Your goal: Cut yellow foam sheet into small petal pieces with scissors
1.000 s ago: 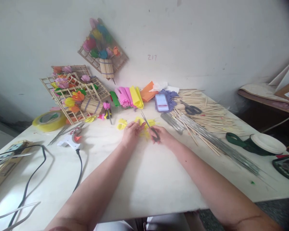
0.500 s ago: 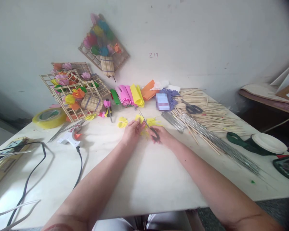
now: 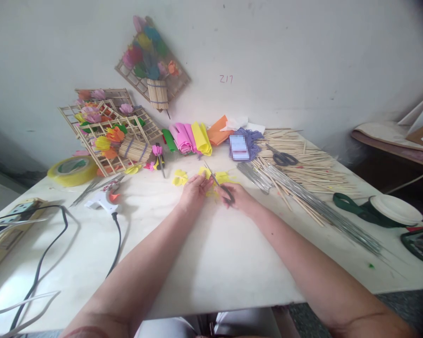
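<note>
Your arms stretch toward twelve o'clock, right hand (image 3: 237, 198) grasping scissors (image 3: 227, 191), left hand (image 3: 193, 191) curled at yellow pieces (image 3: 222, 177), its hold unclear; white table (image 3: 204, 267) below, pale wall (image 3: 285, 70) beyond.

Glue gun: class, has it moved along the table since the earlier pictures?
No. The glue gun lies in the same spot in front of the tape roll; only the camera's view has shifted slightly.
</note>
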Available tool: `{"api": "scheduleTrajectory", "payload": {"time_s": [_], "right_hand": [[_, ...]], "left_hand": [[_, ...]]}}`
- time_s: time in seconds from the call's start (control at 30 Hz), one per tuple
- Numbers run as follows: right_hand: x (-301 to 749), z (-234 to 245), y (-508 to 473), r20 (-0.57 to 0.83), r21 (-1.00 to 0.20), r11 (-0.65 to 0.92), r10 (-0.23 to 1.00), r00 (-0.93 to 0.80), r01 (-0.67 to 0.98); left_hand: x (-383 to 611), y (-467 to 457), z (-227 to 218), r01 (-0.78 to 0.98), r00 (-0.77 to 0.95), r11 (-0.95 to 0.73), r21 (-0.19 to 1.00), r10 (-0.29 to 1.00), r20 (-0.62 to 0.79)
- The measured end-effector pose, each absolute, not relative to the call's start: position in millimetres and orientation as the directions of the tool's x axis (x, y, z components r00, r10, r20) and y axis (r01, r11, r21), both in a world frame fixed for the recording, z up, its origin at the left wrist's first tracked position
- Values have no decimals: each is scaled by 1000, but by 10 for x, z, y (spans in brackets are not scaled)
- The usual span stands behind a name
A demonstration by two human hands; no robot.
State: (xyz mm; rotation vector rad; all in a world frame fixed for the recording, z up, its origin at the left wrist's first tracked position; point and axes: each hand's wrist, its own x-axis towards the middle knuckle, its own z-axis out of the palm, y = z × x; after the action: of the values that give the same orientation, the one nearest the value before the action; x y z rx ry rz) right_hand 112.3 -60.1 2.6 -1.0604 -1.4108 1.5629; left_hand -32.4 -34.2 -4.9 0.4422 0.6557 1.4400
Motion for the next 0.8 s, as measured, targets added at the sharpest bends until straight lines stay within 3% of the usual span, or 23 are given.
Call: {"api": "scheduleTrajectory", "payload": {"time_s": [0.8], "right_hand": [[1135,-29,-559,-102,-994,-113,930,-354,-9]], "left_hand": [[-324,-334,-53,-770,4,95,631,990,-144]]}}
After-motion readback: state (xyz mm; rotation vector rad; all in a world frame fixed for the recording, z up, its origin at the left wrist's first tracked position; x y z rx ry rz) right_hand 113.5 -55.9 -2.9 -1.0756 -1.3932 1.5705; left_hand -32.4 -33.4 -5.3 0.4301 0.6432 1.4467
